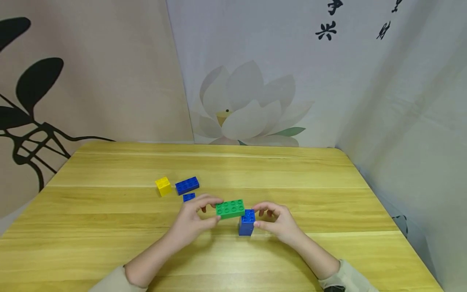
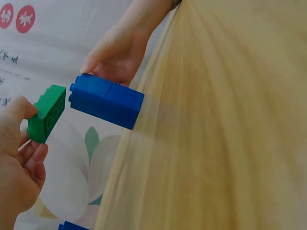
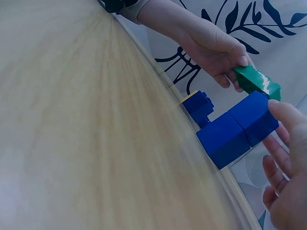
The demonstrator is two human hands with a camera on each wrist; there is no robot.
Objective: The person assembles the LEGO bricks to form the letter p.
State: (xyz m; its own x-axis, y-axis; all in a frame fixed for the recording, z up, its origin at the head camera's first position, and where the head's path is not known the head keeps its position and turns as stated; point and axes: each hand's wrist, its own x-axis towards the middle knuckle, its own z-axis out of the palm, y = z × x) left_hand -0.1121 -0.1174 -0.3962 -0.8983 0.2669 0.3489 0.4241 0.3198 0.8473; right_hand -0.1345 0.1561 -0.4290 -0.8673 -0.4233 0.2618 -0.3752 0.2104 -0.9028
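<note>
My left hand (image 1: 192, 219) pinches a green eight-stud brick (image 1: 230, 208) between thumb and fingers, holding it level, studs up. Just right of it two blue bricks (image 1: 246, 225), one on top of the other, stand upright on the table. My right hand (image 1: 280, 224) grips the upper part of this blue stack from the right, thumb on the near side. In the left wrist view a small gap separates the green brick (image 2: 48, 114) from the studs of the blue stack (image 2: 106, 99). The right wrist view shows the stack's seam, with the thumb on the upper blue brick (image 3: 254, 117).
Beyond my left hand lie a yellow brick (image 1: 163, 186), a long blue brick (image 1: 187, 185) and another blue brick (image 1: 188, 197), partly hidden by the hand. The wooden table (image 1: 313, 174) ends at a curtain (image 1: 255, 48) with a printed flower.
</note>
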